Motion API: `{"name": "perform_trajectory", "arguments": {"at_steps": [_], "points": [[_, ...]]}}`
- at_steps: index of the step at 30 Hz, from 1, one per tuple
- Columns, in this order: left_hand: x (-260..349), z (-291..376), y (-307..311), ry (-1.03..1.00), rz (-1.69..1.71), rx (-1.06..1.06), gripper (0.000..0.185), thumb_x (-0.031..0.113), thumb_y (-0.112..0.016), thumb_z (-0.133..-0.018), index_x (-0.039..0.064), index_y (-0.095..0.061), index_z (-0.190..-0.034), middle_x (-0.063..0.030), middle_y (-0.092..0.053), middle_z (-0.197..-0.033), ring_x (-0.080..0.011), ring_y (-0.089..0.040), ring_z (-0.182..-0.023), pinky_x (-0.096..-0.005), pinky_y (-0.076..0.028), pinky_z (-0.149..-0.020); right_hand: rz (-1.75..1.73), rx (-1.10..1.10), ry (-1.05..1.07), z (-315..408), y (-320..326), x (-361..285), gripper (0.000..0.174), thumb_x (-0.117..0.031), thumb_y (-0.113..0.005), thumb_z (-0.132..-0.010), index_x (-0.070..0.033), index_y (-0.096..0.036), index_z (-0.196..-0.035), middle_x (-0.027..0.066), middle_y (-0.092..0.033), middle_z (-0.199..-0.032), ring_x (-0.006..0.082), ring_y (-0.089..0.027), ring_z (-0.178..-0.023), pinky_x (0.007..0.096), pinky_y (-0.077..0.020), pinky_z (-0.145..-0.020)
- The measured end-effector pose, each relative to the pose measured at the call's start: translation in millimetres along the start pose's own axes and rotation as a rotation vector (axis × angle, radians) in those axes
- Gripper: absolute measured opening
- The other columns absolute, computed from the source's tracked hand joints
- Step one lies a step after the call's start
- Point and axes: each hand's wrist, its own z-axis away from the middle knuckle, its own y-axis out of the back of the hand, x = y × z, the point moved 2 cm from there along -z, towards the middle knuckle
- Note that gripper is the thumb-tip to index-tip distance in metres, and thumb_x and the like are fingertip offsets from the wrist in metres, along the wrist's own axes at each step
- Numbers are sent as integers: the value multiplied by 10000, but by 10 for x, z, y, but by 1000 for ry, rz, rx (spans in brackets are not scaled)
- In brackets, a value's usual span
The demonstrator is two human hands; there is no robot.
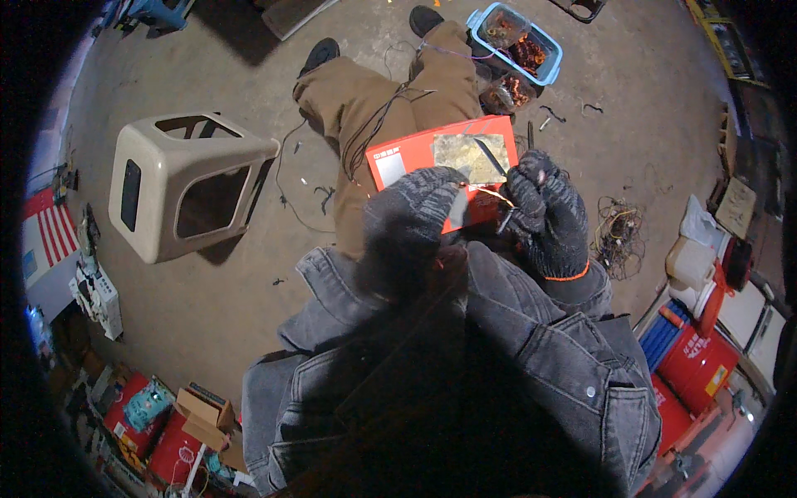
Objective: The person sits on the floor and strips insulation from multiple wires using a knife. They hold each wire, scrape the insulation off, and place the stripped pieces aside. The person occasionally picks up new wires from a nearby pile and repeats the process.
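Note:
My left hand (414, 202), in a dark grey knit glove, pinches one end of a thin stripped wire (489, 190). The wire runs across to my right hand (547, 208), gloved the same way with an orange cuff edge, whose fingers close on its other end. A dark narrow blade (490, 155) slants up-left from the right fingers, and a dark rod (530, 134) sticks up above them; whether they are one tool I cannot tell. Beneath the hands a red box (411, 149) lies across my lap, with a worn yellowish plate (464, 152) on it.
Dark cables (373, 127) drape over my left thigh. Beyond my right knee are a light-blue basket (554, 68) and a clear container (507, 93) with copper-coloured scrap. A beige plastic stool (146, 187) lies on its side to the left. A wire tangle (619, 236) sits at right.

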Motion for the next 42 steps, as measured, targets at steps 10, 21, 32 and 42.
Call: {"name": "perform_trajectory", "arguments": {"at_steps": [10,21,32,42], "points": [[-19,86,-82,49,-18,11,422,85,-741,-649,20,-649,-1056,-167,-669,-1021,-339,-668,-932,-414,-550,-793,325,-23,-91,307,330,103,214,-175,-538,-984,-10,-593,-1108,41,-604,-1028,127,-563,-917,278,-472,-807],[-68,154,-262,35,34,43,358,146,-702,-733,20,-645,-1063,-159,-676,-1035,-337,-671,-941,-418,-546,-814,462,-159,-138,424,343,26,232,-205,-569,-952,-24,-592,-1095,75,-586,-995,179,-546,-924,305,-436,-834],[-15,24,-68,323,343,-109,252,73,-635,-862,17,-649,-1108,-165,-670,-1075,-341,-658,-984,-401,-528,-798,61,34,320,148,237,1,384,-323,-506,-976,13,-478,-1159,7,-427,-659,108,-371,-575,263,-322,-559],[423,-400,578,443,392,-121,538,374,-661,-887,23,-546,-1277,-114,-615,-1212,-180,-596,-1075,-326,-485,-912,577,182,641,171,178,-210,603,-615,-610,-867,-18,-551,-926,24,-540,-770,91,-446,-622,258,-333,-554]]}}
